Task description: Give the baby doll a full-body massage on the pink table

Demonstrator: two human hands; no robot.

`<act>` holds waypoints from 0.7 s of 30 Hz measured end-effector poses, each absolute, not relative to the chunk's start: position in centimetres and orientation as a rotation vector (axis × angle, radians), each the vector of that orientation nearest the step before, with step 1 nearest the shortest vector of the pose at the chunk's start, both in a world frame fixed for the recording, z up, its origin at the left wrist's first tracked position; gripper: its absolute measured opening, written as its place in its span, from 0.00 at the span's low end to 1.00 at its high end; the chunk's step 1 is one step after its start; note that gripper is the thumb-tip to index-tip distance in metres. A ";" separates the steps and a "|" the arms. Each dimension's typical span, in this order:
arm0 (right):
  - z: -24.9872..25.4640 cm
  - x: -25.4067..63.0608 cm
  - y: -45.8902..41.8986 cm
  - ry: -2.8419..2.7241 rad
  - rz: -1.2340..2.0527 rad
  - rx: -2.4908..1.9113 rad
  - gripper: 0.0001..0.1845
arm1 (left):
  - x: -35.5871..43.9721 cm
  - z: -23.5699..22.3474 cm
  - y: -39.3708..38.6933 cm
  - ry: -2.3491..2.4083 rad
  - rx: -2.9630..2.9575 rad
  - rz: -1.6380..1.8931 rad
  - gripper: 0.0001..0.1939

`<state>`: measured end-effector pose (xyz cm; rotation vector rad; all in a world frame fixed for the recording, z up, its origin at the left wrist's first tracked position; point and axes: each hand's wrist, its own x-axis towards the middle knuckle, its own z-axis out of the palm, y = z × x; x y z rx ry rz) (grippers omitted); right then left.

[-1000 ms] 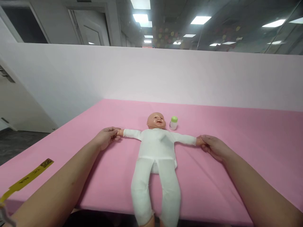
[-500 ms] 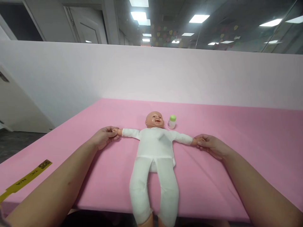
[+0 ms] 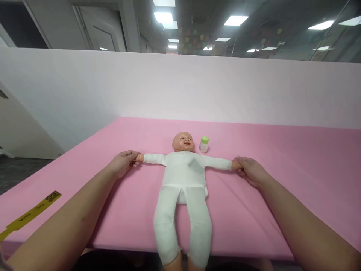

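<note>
A baby doll point(image 3: 184, 175) in a white cloth body lies on its back on the pink table point(image 3: 248, 210), arms stretched out to both sides. My left hand point(image 3: 125, 163) is closed around the doll's hand on the left. On the other side, my right hand point(image 3: 251, 170) grips the doll's hand on the right between thumb and fingers. The doll's feet reach past the near table edge and out of view. Beside its head stands a small bottle point(image 3: 203, 145) with a green cap, touched by neither hand.
A white wall panel point(image 3: 197, 90) rises behind the table, with glass and ceiling lights above it. A yellow strip with a printed code point(image 3: 31, 216) lies at the left near edge. Grey floor point(image 3: 22, 167) shows beyond the table's left side.
My right hand has lifted slightly, pulling the doll's arm on that side a little straighter and further outward. My left hand keeps its hold, nearly still. The whole view has shifted slightly.
</note>
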<state>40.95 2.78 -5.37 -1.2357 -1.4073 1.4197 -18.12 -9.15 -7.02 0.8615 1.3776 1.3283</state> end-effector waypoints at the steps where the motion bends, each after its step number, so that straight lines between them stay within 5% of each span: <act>1: -5.4 41.0 2.9 -1.388 1.415 -1.240 0.26 | -18.1 -7.1 -9.1 1.379 0.843 1.340 0.19; 9: -4.7 41.6 2.3 -1.376 1.627 -1.113 0.25 | -18.5 -7.3 -8.9 1.284 0.864 1.359 0.23; 21: -4.5 40.8 2.0 -1.490 1.482 -1.179 0.23 | -18.5 -7.3 -9.1 1.366 0.920 1.327 0.21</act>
